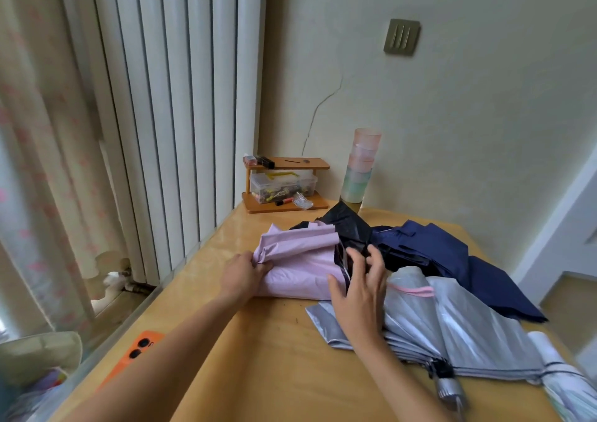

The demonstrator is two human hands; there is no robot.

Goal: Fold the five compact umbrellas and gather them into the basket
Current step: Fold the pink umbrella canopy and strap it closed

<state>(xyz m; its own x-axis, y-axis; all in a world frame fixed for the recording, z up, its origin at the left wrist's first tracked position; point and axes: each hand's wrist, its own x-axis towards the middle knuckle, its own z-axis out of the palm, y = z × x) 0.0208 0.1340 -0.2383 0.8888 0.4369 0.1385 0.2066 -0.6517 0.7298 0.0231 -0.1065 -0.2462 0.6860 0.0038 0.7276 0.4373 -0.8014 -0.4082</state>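
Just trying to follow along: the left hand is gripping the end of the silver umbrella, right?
Not quite. The head view shows the left hand gripping the end of the lilac umbrella; the silver umbrella lies to its right.

A yellow wooden table (258, 373) meets a cracked wall. In the far corner stands a small orange shelf (318, 164) holding a clear plastic box (281, 184) — a stack of pastel cups (360, 169) just beside it. A white radiator (181, 98) and a curtain (38, 163) line the left; an orange phone (139, 350) lies at the table's left edge.
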